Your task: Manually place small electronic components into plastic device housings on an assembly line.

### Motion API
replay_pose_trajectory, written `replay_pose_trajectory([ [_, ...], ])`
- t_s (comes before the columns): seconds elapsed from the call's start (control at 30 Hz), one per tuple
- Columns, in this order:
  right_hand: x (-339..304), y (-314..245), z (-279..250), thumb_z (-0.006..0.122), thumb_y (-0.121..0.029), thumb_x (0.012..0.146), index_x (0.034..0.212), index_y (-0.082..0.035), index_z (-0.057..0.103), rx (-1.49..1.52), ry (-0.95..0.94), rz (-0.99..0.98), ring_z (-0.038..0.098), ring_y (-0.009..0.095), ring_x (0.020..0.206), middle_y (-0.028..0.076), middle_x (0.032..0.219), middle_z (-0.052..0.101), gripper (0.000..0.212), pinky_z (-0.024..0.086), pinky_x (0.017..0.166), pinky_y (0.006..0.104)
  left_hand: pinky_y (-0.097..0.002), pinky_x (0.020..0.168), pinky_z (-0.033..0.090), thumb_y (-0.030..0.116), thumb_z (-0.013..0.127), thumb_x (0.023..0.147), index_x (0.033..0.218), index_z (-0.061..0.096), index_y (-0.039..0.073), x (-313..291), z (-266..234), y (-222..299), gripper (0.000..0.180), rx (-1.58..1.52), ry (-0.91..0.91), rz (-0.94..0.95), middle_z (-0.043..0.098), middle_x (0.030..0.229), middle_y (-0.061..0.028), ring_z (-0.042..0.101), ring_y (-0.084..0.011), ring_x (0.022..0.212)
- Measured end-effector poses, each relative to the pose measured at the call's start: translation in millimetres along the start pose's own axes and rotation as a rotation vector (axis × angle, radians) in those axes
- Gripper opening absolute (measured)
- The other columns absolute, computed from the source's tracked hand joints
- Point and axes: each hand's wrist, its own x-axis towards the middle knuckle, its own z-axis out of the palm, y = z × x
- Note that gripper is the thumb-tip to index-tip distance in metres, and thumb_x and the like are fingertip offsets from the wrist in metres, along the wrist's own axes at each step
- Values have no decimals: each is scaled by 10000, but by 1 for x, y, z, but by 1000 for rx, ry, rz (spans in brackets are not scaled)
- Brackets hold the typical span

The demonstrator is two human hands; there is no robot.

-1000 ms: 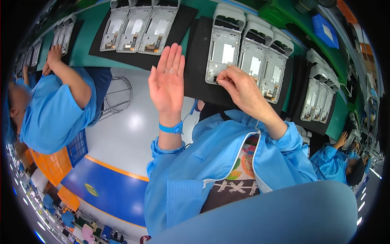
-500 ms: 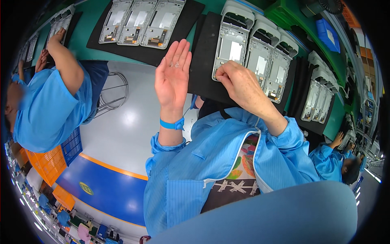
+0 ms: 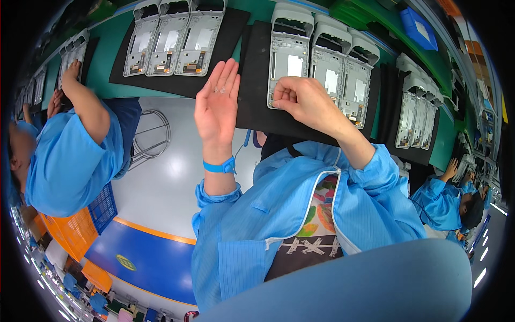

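My left hand is palm up beside the black mat's near left edge, fingers stretched out flat. A few tiny clear pieces lie on its fingers. My right hand is over the near left corner of the leftmost grey device housing, thumb and fingertips pinched together. Whatever they hold is hidden or too small to make out. That housing lies open on the black mat, its hinged far part raised. Beside it are a second housing and a third housing, the second partly behind my right hand.
Another black mat to the left bears three similar housings. More housings stand to the right. A green shelf with a blue bin runs along the back. A co-worker works at the left, another at the right.
The whole view has shifted a little. My right fingertips stay at the same housing corner, the fingers curled slightly differently. My left hand keeps its palm up with the clear pieces on it.
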Motion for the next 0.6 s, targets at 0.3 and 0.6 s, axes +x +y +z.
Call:
replay_pose_trajectory([
  [0.3,0,5,-2,756,-90,863,855,-39,691,-71,51,-35,657,190,660,74,728,676,82,518,623,331,-464,1305,204,178,381,1063,1535,270,-166,5,1,-4,595,-11,-14,-23,273,1622,-339,234,-402,1555],
  [0.6,-40,18,-30,700,-4,851,1022,-46,689,97,338,-262,688,334,927,126,1000,683,177,565,787,409,-457,1323,141,189,411,1044,1553,194,-175,4,-5,2,662,-42,-45,-32,188,1657,-326,168,-386,1576],
])
